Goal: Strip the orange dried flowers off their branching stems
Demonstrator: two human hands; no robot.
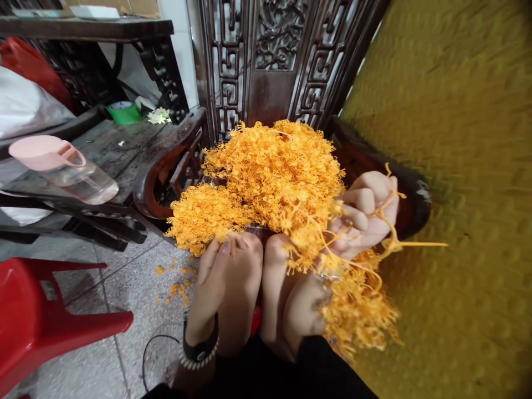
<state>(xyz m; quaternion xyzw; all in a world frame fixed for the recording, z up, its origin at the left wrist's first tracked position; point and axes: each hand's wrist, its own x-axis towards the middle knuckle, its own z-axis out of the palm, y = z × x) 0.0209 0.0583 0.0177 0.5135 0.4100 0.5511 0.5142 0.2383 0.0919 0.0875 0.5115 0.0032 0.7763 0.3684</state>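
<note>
Left hand [226,277] folded into a loose fist, back upward, fingertips [224,246] bent down against the near edge of a smaller heap [203,213] of orange sprigs. Anything pinched inside hidden by the knuckles, so impossible to tell. Black wristband [201,348] and a bead bracelet at the wrist.

Right hand [366,213] curled shut around a bunch [357,310] of the same orange sprigs. Thin stems threaded between the fingers [361,199], one long stem poking out sideways to the right, frilly ends hanging below the hand and over the lap. Both hands near each other, no contact visible between them.

Main pile [274,172] of sprigs heaped on the seat of a carved dark wooden chair [270,66], directly ahead of both hands, reaching the right hand on one side and merging with the smaller heap on the other.

Edges: one chair arm [166,177] curving just left of the smaller heap, the other chair arm [413,205] just behind the right hand. Yellow textured surface [457,138] close along the whole right side, blurred.

Open room only to the lower left: grey tiled floor [124,332] with a few orange crumbs [174,285], a black cable [152,349] and a red plastic stool [50,316]. Further left, a dark counter [116,141] with a tilted clear jug [62,166] under a pink lid, and a green tape roll [123,112] behind it.
</note>
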